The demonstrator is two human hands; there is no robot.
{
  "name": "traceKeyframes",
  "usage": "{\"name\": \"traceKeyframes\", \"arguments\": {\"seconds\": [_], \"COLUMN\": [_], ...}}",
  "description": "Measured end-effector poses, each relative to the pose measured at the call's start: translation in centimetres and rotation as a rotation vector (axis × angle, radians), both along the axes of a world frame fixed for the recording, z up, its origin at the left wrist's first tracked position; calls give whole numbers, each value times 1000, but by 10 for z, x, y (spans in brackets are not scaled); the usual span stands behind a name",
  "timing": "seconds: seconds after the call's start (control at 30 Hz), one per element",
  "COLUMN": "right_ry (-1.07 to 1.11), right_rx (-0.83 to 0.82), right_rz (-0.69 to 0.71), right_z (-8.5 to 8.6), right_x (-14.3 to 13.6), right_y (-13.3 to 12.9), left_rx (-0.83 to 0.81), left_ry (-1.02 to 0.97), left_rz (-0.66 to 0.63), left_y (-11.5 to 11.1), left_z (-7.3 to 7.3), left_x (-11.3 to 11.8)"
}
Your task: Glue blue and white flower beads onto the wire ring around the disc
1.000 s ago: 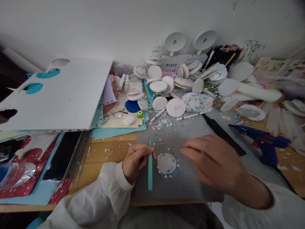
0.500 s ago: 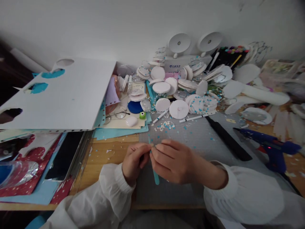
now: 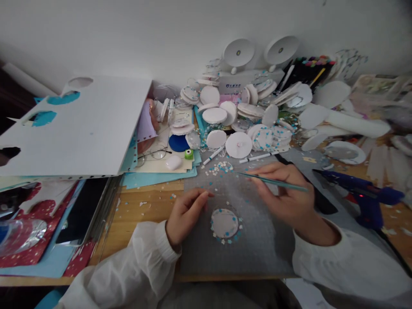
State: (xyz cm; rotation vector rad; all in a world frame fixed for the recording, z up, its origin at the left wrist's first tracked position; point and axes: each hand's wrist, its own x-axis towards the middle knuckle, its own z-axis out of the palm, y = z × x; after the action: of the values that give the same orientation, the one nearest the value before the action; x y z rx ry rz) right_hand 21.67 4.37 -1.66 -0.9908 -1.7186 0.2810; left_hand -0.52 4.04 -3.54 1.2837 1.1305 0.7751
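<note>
My right hand (image 3: 285, 191) grips teal tweezers (image 3: 278, 183), their tips pointing left beside a small heap of white and blue paper flowers (image 3: 219, 168). On the grey mat, below and between both hands, lies a white disc (image 3: 224, 224) ringed by small blue and white flowers. My left hand (image 3: 188, 212) rests at the mat's left edge, up and left of that disc and apart from it. Its fingers are curled, with thumb and forefinger close together; whatever is in them, if anything, is hidden.
Many white discs (image 3: 238, 145) are piled at the back. Two marker pens (image 3: 259, 157) lie before them. A blue glue gun (image 3: 363, 191) with a red light stands right, beside a long black object (image 3: 325, 201). A large white board (image 3: 80, 133) covers papers at left.
My hands have parted. The right has moved up and right with the tweezers, which now point left toward the flower heap. The flower-ringed disc on the mat has come into view.
</note>
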Motion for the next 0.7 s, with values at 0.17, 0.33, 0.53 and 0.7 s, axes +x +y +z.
{"name": "traceKeyframes", "arguments": {"seconds": [0.17, 0.33, 0.53, 0.7], "right_ry": [340, 592, 662, 648], "right_rx": [-333, -569, -684, -733], "right_rz": [-64, 85, 259, 276], "right_z": [-14, -19, -18, -15], "right_x": [11, 9, 2, 2], "right_y": [-4, -8, -12, -15], "left_rx": [49, -128, -397, -486], "left_ry": [53, -11, -150, -240], "left_rz": [-94, -214, -178, -124], "left_y": [0, 0, 2, 1], "left_z": [-2, 0, 6, 11], "left_x": [7, 13, 7, 2]}}
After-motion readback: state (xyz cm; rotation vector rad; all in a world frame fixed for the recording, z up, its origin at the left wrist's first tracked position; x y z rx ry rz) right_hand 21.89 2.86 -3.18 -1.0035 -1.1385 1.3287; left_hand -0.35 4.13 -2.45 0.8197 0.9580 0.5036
